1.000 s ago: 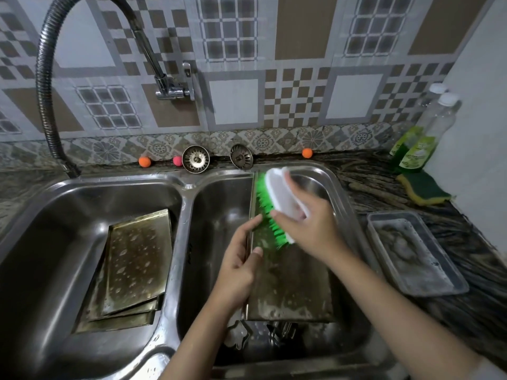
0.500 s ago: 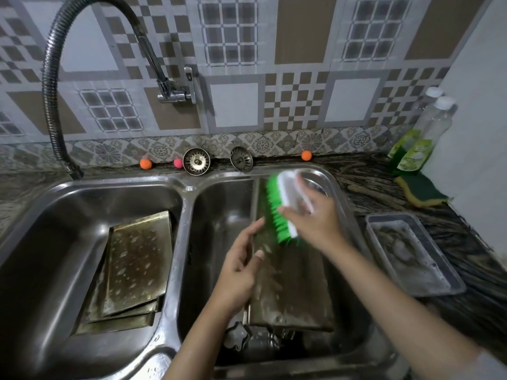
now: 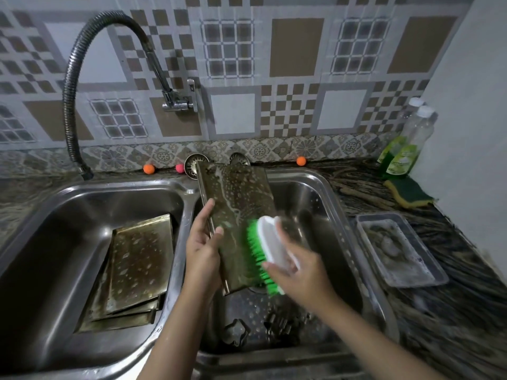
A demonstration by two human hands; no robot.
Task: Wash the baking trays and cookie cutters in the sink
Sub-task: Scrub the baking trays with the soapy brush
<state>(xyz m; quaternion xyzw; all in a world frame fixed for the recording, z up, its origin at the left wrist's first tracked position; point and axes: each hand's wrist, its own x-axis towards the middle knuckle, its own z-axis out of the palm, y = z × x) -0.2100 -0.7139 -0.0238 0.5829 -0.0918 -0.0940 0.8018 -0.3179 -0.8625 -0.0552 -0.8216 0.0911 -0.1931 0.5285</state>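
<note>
Baking tray (image 3: 236,209) now raised and tilted over right basin, gripped at its left edge by left hand (image 3: 201,242); scrub brush (image 3: 266,253) held against its lower face by right hand (image 3: 296,267).

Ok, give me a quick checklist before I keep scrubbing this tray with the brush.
1. Left hand grip on the soapy brown metal baking tray: ok, holding its left edge.
2. Right hand grip on the white-handled green-bristled scrub brush: ok.
3. Bristles against tray: ok.
4. Tray over the right steel sink basin: ok.
5. Metal cookie cutters below, clear of tray: ok.
6. Flexible metal tap running: cannot tell.
</note>
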